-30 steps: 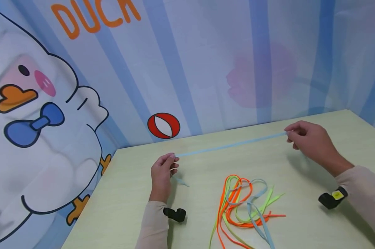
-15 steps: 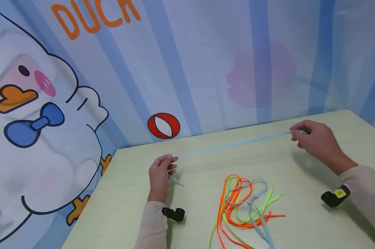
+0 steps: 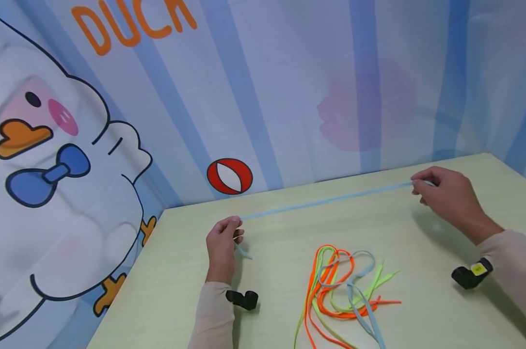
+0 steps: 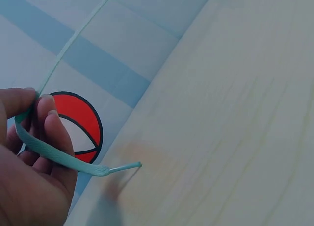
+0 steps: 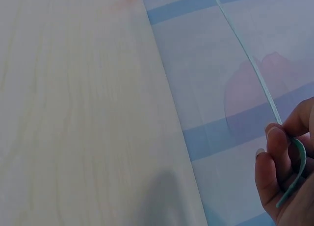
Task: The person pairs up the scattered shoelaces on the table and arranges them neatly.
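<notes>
A light blue shoelace is stretched taut above the pale wooden table, near its far edge. My left hand pinches one end of it between thumb and fingers, and the short tail curls past the fingers and hangs free. My right hand pinches the other end, the lace running off from the fingertips. Both hands hover above the table.
A loose tangle of orange, green and light blue laces lies on the table between my forearms. Behind the table hangs a blue striped backdrop with a cartoon duck and a red ball. Black wrist cameras sit on both sleeves.
Both hands have drawn slightly apart, the left a little leftward and the right a little rightward, keeping the blue lace stretched. The pile of laces has not moved.
</notes>
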`<state>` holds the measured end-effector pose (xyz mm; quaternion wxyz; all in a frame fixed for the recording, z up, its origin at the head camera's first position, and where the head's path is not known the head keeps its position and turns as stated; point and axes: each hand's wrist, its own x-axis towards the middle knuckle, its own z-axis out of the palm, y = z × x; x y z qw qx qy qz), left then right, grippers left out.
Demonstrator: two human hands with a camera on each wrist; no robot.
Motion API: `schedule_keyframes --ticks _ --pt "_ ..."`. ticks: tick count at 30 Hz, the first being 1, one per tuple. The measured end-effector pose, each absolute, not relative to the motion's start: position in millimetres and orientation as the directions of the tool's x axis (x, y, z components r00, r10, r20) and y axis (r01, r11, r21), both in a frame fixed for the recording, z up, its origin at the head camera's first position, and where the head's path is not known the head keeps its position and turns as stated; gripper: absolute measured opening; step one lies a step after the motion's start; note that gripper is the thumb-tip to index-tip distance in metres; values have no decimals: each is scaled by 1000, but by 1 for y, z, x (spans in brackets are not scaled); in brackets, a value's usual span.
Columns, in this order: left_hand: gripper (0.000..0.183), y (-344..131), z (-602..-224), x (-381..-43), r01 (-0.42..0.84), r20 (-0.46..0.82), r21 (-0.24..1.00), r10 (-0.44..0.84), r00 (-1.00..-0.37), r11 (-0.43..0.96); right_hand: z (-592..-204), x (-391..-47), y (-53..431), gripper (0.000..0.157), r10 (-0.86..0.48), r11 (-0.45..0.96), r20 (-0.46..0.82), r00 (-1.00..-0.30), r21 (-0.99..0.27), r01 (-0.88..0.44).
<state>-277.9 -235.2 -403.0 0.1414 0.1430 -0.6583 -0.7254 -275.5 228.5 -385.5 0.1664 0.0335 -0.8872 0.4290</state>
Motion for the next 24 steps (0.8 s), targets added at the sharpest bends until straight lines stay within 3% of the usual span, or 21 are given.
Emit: schedule_keyframes --ticks 24 --pt "25 -247 -404 -278 -24 -55 997 -461 -886 -72 -388 -279 237 42 135 664 304 -943 -734 -142"
